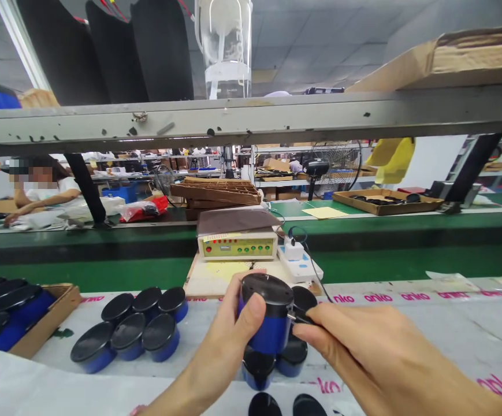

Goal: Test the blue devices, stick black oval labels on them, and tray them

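My left hand is wrapped round a blue round device with a black top, thumb on its upper edge, raised above the bench. Between thumb and fingers my right hand pinches a black cable plug. The plug's metal tip meets the device's right side; how far it is inserted, I cannot tell. Behind and below the held device stand more black-topped blue devices, partly hidden by it and my hands. Two black round pieces show at the bottom edge.
Several like devices stand in rows at left, beside a cardboard box of more. Ahead sit a tester box with lit buttons and a white power strip. A metal shelf beam crosses overhead. A person sits at far left.
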The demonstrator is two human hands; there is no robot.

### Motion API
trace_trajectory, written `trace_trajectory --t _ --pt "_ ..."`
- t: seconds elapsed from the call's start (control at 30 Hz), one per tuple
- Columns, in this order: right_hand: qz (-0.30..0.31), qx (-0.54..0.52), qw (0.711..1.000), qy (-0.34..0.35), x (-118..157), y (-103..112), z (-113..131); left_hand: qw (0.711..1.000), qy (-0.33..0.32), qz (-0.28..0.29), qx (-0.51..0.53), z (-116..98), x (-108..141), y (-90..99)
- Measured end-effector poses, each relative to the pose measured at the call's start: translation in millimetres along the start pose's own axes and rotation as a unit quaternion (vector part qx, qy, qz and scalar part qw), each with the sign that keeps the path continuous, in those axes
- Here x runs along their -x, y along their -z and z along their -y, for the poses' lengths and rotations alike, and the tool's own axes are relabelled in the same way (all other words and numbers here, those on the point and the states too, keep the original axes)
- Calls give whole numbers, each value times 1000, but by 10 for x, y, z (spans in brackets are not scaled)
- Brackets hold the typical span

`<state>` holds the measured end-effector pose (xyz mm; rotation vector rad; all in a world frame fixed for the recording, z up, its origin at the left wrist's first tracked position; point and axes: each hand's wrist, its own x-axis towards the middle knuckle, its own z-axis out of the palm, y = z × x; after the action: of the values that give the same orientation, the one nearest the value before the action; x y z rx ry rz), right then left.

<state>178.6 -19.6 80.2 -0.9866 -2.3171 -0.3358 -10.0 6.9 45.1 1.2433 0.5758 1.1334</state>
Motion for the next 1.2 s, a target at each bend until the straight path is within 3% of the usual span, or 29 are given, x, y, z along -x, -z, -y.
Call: trace_trajectory --t 0.17,0.3,0.37,0.43,0.53,0.6,0.7,0.87,0.97,1.07,1.13,1.2 --pt "15 46 999 -10 8 -41 53 984 -72 -23 -158 -55 39 -2" --pt "45 -45 994 -88 25 -140 29 945 -149 -31 -289 -71 53 34" --pt "67 -122 982 -129 31 -228 -13 898 -213 -31 -384 -88 38 77" --pt "75 -194 969 -136 34 -330 -57 827 -285 -29 -484 -105 18 121" --pt "20 -234 968 -92 39 -475 -111 700 -410 -27 -585 -120 -1 161" --pt "-35 -216 974 -53 48 -554 -141 631 -488 -12 -603 -129 -1 159" --pt "-72 -191 979 -16 74 -643 -186 580 -541 9 -609 -165 4 112" --pt "-71 -171 983 5 105 -733 -233 519 -540 4 -663 -214 -13 46" --pt "-82 -144 986 14 95 -746 -217 505 -536 18 -676 -165 -20 96" --pt "-94 -135 986 14 71 -708 -184 521 -530 39 -668 -116 -14 168" --pt "-87 -144 986 19 47 -656 -165 553 -525 42 -646 -115 -1 192" --pt "-63 -153 986 33 24 -600 -149 607 -482 38 -630 -139 18 192"
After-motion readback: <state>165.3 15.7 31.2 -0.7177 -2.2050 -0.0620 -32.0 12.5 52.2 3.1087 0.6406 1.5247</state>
